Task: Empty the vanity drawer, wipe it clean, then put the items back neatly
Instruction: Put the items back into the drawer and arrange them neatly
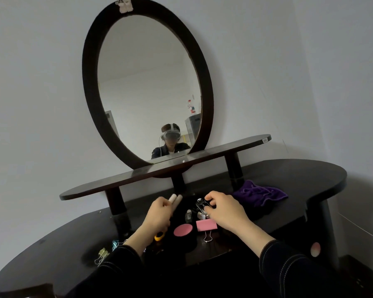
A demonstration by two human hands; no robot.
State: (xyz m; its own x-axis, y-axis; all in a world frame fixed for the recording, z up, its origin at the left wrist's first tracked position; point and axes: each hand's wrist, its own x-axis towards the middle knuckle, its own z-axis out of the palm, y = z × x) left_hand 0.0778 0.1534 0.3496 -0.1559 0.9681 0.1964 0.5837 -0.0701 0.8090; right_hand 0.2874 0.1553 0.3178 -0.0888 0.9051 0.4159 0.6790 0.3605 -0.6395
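Left hand [159, 211] gripping 2 tubes [175, 200], right hand [224, 208] near purple cloth [260, 193]

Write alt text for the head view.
The left hand grips two pale sticks over a dark vanity top while the right hand reaches among small metal items. A pink clip lies nearby; a purple cloth and oval mirror sit behind.

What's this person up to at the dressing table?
A person is sorting small things on a dark vanity. The left hand holds two pale sticks, and the right hand pinches silvery metal pieces. A pink clip and a pink round compact lie near the hands. A purple cloth sits crumpled to the right, not in use.
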